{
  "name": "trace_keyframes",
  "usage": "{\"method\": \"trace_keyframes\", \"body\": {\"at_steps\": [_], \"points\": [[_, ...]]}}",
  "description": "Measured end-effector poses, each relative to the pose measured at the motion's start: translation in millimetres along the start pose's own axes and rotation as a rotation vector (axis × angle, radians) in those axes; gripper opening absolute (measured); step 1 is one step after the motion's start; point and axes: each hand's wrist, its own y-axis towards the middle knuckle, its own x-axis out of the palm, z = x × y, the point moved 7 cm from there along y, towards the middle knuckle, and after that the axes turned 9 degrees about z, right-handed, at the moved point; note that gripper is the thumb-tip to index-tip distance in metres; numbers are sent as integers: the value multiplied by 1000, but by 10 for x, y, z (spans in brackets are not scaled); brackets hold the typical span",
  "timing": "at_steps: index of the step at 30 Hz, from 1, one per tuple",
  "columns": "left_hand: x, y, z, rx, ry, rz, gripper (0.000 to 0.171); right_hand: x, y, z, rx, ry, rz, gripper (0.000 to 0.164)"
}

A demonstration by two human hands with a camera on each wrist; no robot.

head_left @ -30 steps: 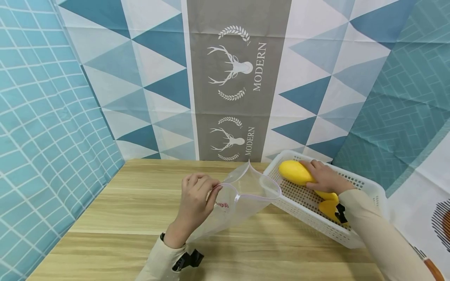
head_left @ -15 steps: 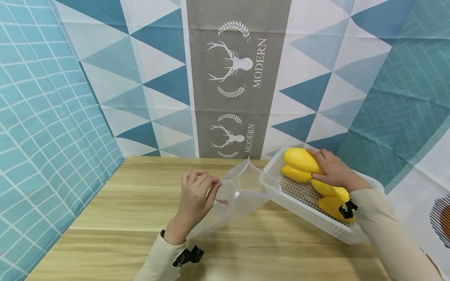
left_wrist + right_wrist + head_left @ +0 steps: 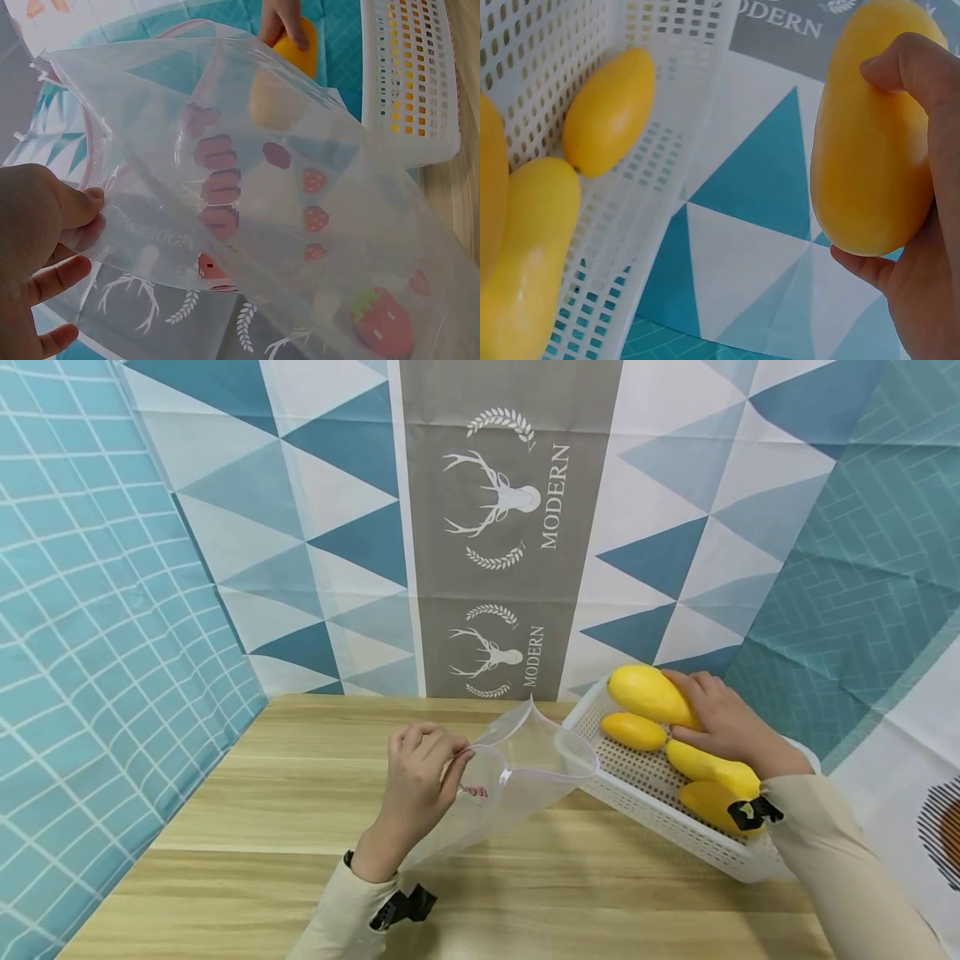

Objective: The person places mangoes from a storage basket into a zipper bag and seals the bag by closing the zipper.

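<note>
My left hand point(image 3: 420, 781) pinches the rim of a translucent slider zip bag point(image 3: 517, 793) between thumb and fingers. The bag's mouth gapes toward the basket, and strawberry prints show on it in the left wrist view. My right hand point(image 3: 723, 718) grips a large yellow mango point(image 3: 651, 693), its thumb and fingers on opposite sides of the fruit point(image 3: 877, 150). This mango is held above the far side of a white perforated basket point(image 3: 660, 827). Inside the basket lie a small mango point(image 3: 632, 731), a longer yellow one point(image 3: 712, 767) and another one point(image 3: 708, 802) partly hidden by the right wrist.
The basket stands at the right of a wooden table point(image 3: 285, 827), its left end close behind the bag's mouth. A patterned cloth point(image 3: 495, 527) hangs past the table's far edge, and a blue checked cloth point(image 3: 97, 635) borders the left side.
My right hand has lifted the large mango from inside the basket, up and slightly right, uncovering the small one beneath. My left hand and the bag have stayed nearly still.
</note>
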Motion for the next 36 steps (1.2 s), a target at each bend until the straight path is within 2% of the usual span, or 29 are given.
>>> {"method": "trace_keyframes", "body": {"at_steps": [18, 29, 36], "points": [[3, 4, 17, 5, 2, 3, 31, -319, 96, -339, -88, 1, 88, 84], [14, -4, 16, -13, -1, -21, 9, -502, 186, -695, -189, 28, 137, 67], [12, -9, 18, -8, 1, -20, 13, -545, 235, -944, -269, 15, 184, 70]]}}
